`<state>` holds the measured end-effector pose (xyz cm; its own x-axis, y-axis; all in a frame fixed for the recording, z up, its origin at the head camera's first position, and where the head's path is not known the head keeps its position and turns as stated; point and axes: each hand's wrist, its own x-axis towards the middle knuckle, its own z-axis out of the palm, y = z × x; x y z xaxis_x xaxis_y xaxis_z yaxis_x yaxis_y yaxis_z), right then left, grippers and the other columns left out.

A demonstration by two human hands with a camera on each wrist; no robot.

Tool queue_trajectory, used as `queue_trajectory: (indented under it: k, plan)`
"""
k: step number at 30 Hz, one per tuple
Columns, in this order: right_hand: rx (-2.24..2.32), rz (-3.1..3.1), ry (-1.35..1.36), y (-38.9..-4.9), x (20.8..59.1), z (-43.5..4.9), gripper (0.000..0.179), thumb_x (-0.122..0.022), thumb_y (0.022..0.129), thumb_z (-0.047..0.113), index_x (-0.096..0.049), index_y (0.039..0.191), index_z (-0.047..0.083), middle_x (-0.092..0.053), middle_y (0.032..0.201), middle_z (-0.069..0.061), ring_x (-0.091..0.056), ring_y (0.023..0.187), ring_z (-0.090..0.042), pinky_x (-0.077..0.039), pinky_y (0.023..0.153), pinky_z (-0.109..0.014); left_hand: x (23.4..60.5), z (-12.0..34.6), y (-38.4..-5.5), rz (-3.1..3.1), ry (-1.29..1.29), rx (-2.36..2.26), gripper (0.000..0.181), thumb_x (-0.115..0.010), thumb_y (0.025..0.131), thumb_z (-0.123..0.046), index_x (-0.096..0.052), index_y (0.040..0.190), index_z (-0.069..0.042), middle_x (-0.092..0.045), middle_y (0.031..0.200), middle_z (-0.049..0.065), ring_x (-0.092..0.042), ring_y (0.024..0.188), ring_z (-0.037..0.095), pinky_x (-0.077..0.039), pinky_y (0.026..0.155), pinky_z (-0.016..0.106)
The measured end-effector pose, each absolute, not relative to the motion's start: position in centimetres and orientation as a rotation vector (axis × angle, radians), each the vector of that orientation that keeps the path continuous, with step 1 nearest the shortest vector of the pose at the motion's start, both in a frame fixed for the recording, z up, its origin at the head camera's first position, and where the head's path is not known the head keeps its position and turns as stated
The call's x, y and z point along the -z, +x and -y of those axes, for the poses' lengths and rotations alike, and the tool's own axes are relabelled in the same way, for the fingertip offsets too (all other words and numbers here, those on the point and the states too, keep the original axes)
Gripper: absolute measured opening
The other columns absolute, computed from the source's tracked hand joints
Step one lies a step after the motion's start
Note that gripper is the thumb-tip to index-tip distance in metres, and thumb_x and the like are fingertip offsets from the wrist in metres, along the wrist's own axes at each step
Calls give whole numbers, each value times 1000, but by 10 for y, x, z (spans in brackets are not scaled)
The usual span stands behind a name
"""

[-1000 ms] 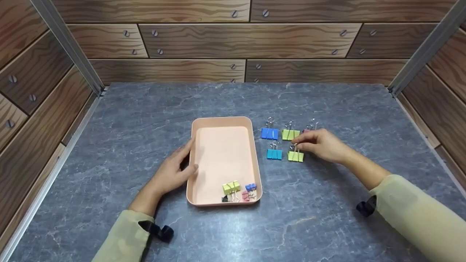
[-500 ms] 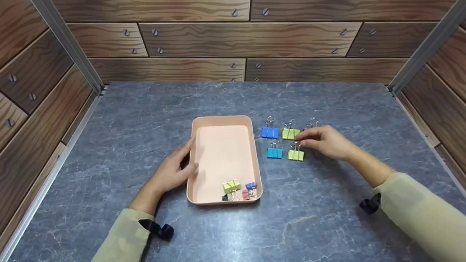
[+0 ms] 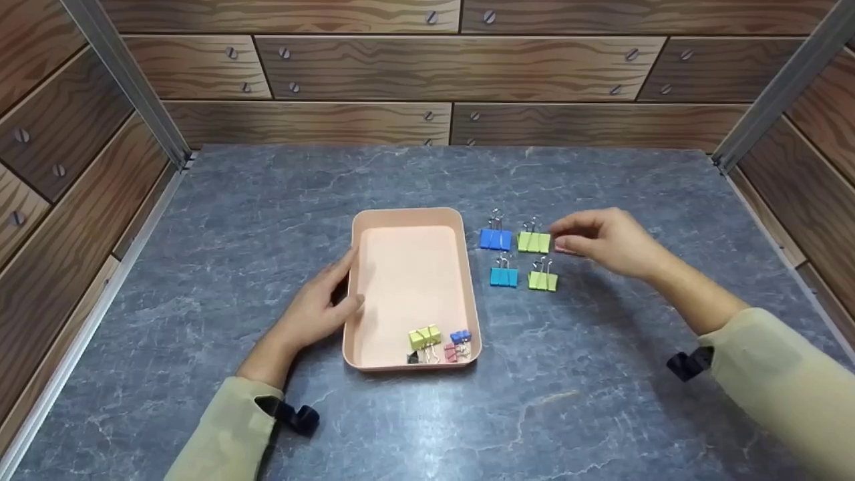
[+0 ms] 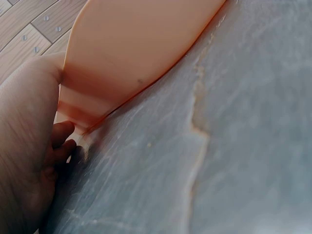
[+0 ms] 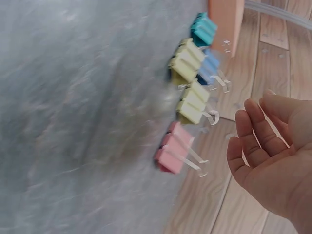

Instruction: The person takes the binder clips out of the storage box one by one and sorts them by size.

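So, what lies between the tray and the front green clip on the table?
The head view shows a turquoise clip between the tray and that green clip.

on grey marbled table (image 3: 401,421): peach tray (image 3: 407,280), five binder clips (image 3: 534,242)

Pink binder clip (image 5: 174,147), standing handles-up, right of peach tray (image 3: 409,280)

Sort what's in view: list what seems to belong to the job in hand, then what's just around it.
Likely the job:
tray
beside it: blue clip, teal clip, two green clips, pink clip
inside it: single green clip, small blue clip, small pink clip, black clip

Just around it:
table
wood-look walls
metal posts
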<state>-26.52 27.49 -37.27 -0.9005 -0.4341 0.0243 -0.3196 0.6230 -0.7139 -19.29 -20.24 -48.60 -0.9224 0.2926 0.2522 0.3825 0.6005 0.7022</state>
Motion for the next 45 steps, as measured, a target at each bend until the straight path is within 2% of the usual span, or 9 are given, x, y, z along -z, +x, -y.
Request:
queue_trajectory:
  k: [4, 10, 14, 18, 22, 28, 31, 38, 45]
  plan:
    - [1175, -2670, -643, -260, 360, -262, 25, -71, 103, 12, -77, 125, 2, -76, 120, -17, -73, 95, -10, -63, 81, -26, 485, 202, -193, 2711, -571, 1225, 82, -67, 97, -32, -31, 169, -17, -42, 166, 13, -42, 149, 40, -34, 122, 56]
    - [1141, -2683, -807, -253, 351, -239, 23, -73, 102, 17, -79, 123, 8, -78, 114, -6, -73, 97, -17, -60, 80, -22, 483, 203, -194, 2734, -556, 1219, 81, -66, 97, -33, -31, 169, -18, -43, 165, 13, -41, 150, 42, -32, 123, 57]
    - [1158, -2639, -899, -249, 350, -222, 20, -75, 100, 15, -81, 119, 10, -79, 109, -5, -71, 95, -18, -57, 77, -24, 482, 203, -195, 2739, -558, 1209, 81, -65, 97, -34, -30, 169, -19, -43, 165, 14, -41, 149, 43, -33, 123, 58]
    - [1154, -2580, -970, -244, 353, -204, 20, -76, 100, 15, -81, 119, 11, -79, 109, -1, -71, 98, -17, -57, 82, -27, 483, 204, -195, 2737, -558, 1208, 82, -65, 97, -34, -30, 169, -20, -42, 166, 13, -41, 150, 41, -33, 122, 57]
    - [1150, -2501, -1066, -240, 358, -186, 22, -77, 99, 14, -81, 120, 10, -80, 111, -2, -72, 103, -18, -59, 89, -32, 484, 204, -195, 2756, -533, 1224, 82, -65, 97, -33, -29, 170, -21, -39, 168, 8, -39, 151, 39, -32, 123, 56]
    - [1151, -2389, -1138, -233, 369, -162, 22, -78, 99, 17, -81, 120, 12, -79, 113, -2, -73, 105, -17, -61, 88, -32, 484, 203, -194, 2780, -505, 1224, 82, -64, 98, -34, -27, 170, -24, -36, 170, 3, -36, 153, 40, -28, 125, 55]
    - [1160, -2342, -1173, -229, 375, -151, 21, -78, 98, 15, -81, 119, 11, -79, 112, -2, -73, 104, -18, -61, 88, -34, 484, 203, -194, 2775, -508, 1223, 82, -65, 98, -34, -28, 170, -23, -37, 169, 4, -37, 152, 40, -29, 125, 56]
    - [1142, -2252, -1198, -222, 390, -132, 23, -78, 96, 11, -81, 118, 6, -80, 111, -5, -74, 103, -18, -60, 94, -46, 483, 203, -193, 2758, -521, 1226, 82, -65, 97, -34, -30, 169, -20, -40, 167, 10, -40, 151, 39, -33, 123, 56]
    - [1097, -2180, -1188, -216, 405, -123, 26, -79, 95, 13, -80, 120, 4, -79, 112, -9, -73, 106, -18, -58, 99, -44, 485, 202, -192, 2742, -542, 1225, 81, -66, 96, -32, -31, 169, -18, -39, 168, 10, -41, 151, 38, -33, 123, 56]
